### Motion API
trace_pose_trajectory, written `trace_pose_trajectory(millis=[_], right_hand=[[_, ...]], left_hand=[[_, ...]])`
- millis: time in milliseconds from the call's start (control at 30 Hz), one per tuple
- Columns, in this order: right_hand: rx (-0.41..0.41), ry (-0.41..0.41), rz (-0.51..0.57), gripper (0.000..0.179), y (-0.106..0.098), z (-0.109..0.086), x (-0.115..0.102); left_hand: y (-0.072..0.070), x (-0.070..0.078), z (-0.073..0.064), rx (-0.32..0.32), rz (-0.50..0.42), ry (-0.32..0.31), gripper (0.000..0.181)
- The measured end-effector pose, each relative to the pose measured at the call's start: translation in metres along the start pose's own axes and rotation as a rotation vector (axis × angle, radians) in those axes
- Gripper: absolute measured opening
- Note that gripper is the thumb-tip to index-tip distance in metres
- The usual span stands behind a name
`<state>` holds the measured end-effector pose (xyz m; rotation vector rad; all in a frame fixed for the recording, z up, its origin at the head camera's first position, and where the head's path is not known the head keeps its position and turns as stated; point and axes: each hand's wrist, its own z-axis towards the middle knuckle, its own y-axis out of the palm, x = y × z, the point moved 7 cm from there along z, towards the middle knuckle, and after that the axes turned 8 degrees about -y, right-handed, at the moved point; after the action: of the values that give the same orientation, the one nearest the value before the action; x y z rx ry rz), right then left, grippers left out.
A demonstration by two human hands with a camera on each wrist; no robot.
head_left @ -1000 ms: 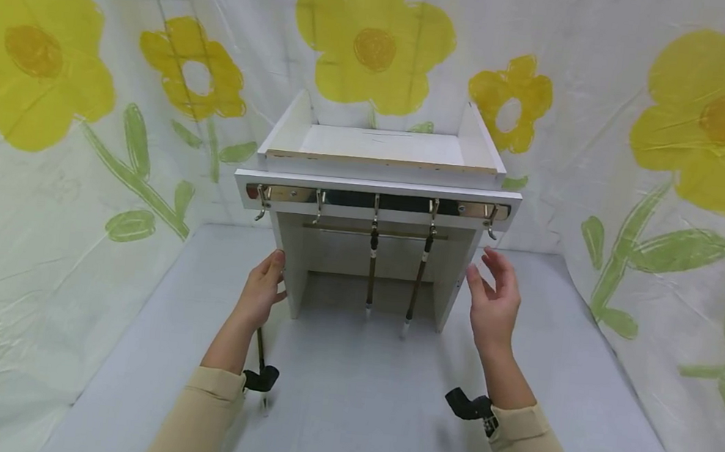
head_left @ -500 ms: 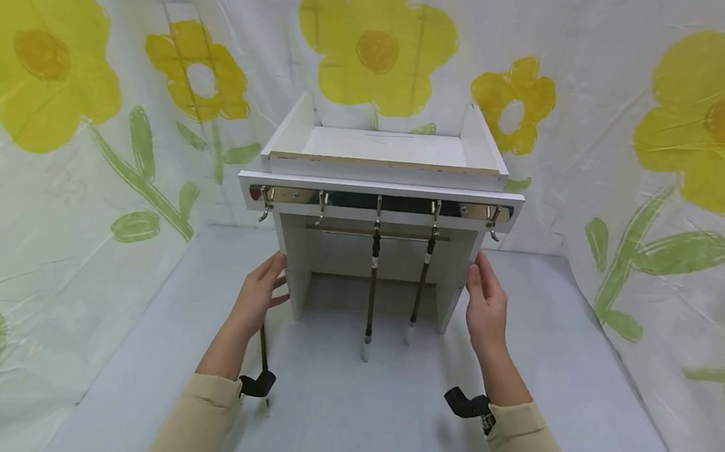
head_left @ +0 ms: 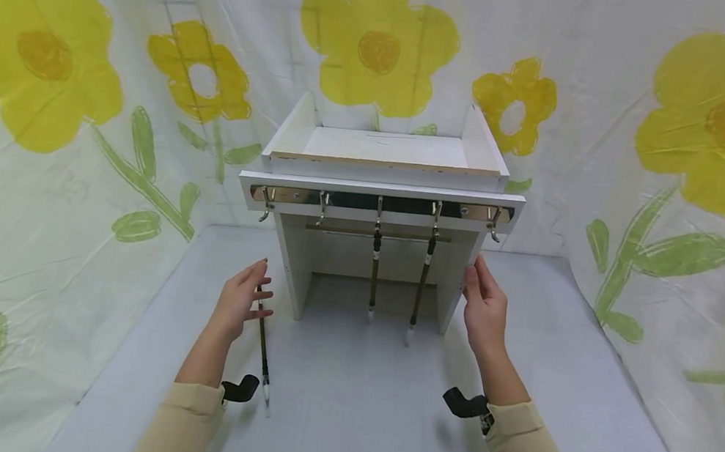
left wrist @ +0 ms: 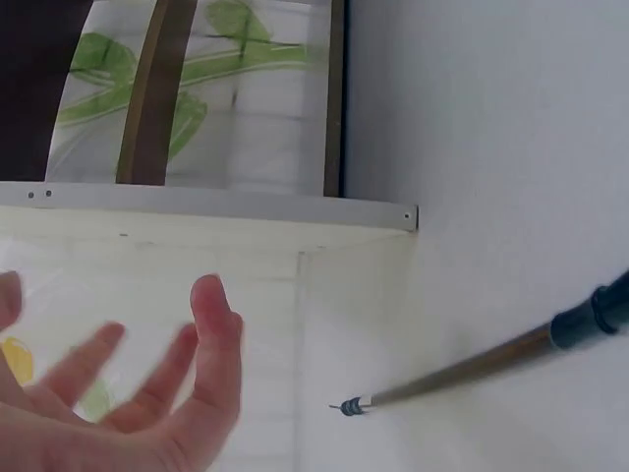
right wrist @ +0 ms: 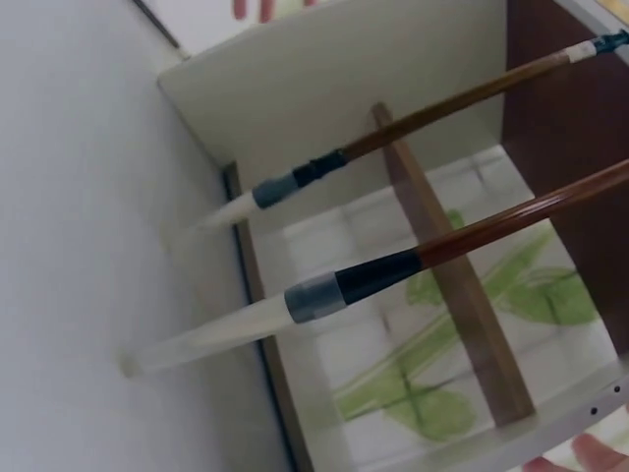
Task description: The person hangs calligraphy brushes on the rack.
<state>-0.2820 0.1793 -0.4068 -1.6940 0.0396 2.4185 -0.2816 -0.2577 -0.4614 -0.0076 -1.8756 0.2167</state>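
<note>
A small white shelf unit [head_left: 292, 259] stands on the table, with a row of metal hooks along its front rail [head_left: 352, 200]. Two calligraphy brushes hang tips down: one brush [head_left: 374, 275] from the middle hook, another brush [head_left: 423, 284] from the hook to its right. My right hand [head_left: 484, 312] rests with its fingers against the outside of the unit's right side panel [head_left: 459, 280]. A third brush [head_left: 264, 341] lies on the table left of the unit. Beside it, apart from the panel, my left hand [head_left: 241, 298] is raised with spread fingers, holding nothing.
Three hooks, such as the far-left hook [head_left: 264, 203], carry nothing. The unit's upper tray [head_left: 384, 147] has low side walls. Behind, a white curtain [head_left: 585, 131] with yellow flowers surrounds the white table [head_left: 349, 416].
My left hand has moved left, off the left side panel, exposing more of the lying brush. My right hand has come against the right side panel. The hanging brushes have swung slightly.
</note>
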Motion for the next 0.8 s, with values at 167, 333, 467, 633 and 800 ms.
trace_pose_trajectory(millis=[167, 333, 467, 633, 800], right_hand=[[0.015, 0.0, 0.01, 0.051, 0.001, -0.003, -0.005], [0.01, -0.018, 0.004, 0.049, 0.002, -0.001, -0.005], [-0.003, -0.026, -0.01, 0.049, 0.002, 0.0, -0.005], [-0.014, -0.032, -0.004, 0.048, 0.002, 0.0, -0.005], [-0.012, -0.035, -0.006, 0.048, 0.001, 0.0, -0.005]], left_hand=[[-0.007, -0.01, -0.003, 0.071, 0.06, -0.082, 0.072], [-0.012, -0.029, -0.002, 0.133, 0.089, -0.178, 0.069], [-0.011, -0.044, 0.002, 0.122, 0.122, -0.255, 0.068], [-0.008, -0.056, 0.005, 0.096, 0.14, -0.307, 0.067], [-0.008, -0.059, 0.005, 0.116, 0.189, -0.305, 0.073]])
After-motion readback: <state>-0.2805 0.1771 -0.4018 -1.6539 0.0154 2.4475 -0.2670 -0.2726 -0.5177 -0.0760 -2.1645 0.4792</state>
